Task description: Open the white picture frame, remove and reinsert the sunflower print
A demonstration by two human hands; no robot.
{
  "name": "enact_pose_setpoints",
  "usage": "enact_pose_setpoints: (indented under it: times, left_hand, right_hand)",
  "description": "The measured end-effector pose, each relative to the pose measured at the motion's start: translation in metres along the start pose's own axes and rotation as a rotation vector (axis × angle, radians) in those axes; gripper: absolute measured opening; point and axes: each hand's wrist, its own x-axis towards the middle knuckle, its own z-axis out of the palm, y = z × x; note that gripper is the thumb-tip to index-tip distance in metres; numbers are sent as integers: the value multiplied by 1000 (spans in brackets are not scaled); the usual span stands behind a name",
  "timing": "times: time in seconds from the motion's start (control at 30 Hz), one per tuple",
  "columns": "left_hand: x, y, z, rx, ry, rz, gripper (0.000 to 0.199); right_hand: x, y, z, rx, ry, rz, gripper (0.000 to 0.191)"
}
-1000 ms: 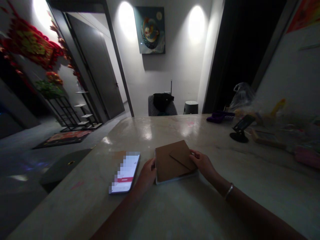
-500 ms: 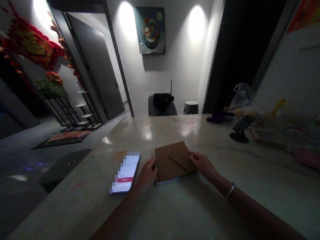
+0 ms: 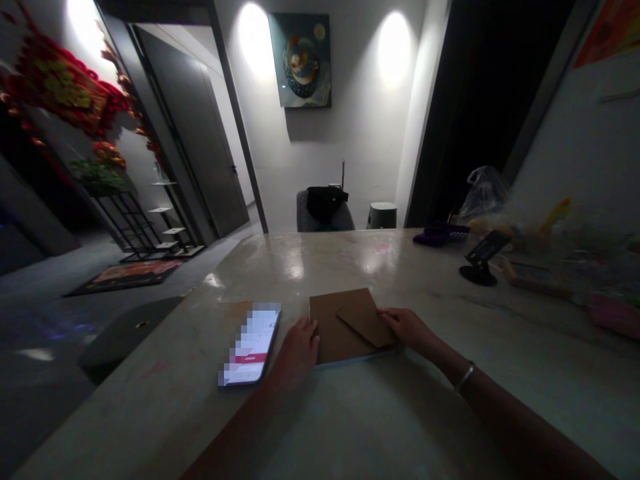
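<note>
A flat, square brown kraft-cover notebook with a pale edge along its near side lies in front of me. A slanted flap crosses its right part, its tip toward the lower right. At the notebook's left edge is my left hand, fingers bent over the cover and gripping that side. My right hand pinches the right edge beside the flap, thumb and fingers together. Left of my left hand lies a phone with a lit, partly pixelated screen.
Marbled table underneath reflects the lights. Back right are a black phone stand, a purple item, a clear plastic bag and a wooden frame. A dark stool stands left; a chair stands beyond.
The notebook's far edge has come down slightly, so it looks flatter. My left fingers have moved further over its cover. My right hand has shifted slightly right.
</note>
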Motion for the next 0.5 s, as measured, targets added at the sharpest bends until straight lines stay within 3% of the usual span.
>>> enact_pose_setpoints:
  times: [0.1, 0.33, 0.5]
  left_hand:
    - [-2, 0, -4, 36, -1, 26, 42]
    - [-3, -6, -11, -45, -54, 40, 46]
    - [-3, -9, -19, -65, -138, 11, 61]
  right_hand:
    - [-2, 2, -1, 18, -103, 26, 41]
    - [-3, 9, -9, -40, -172, -83, 44]
    - [-4, 11, -12, 70, -314, -125, 53]
